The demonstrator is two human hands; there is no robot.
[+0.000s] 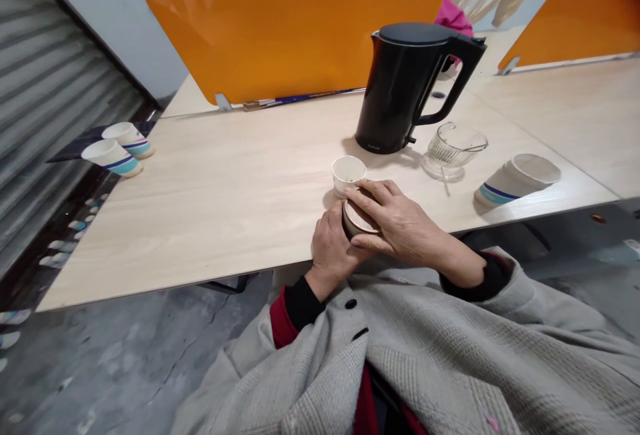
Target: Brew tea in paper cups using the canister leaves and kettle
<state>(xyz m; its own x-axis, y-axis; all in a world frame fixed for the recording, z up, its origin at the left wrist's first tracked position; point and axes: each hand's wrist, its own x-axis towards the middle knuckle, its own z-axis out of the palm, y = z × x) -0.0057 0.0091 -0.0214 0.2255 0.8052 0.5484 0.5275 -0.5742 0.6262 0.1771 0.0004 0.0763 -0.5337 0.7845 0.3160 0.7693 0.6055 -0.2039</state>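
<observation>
My left hand (332, 243) is closed round the side of a small round jar (349, 228) at the table's front edge. Over its flat, wood-coloured lid (361, 218) lies my right hand (407, 225), with fingers and thumb gripping the rim. The jar's lower part is hidden by my hands. Just beyond it stands a small white paper cup (349, 170), whose near side the right fingertips partly cover. Further back is a black electric kettle (390, 98) with its lid down and handle to the right.
Right of the kettle sits a ribbed glass cup (453, 148). A striped paper cup (515, 182) stands at the right, and two more paper cups (113, 157) are at the table's left edge. An orange divider (300, 35) runs along the back of the wooden table (225, 188).
</observation>
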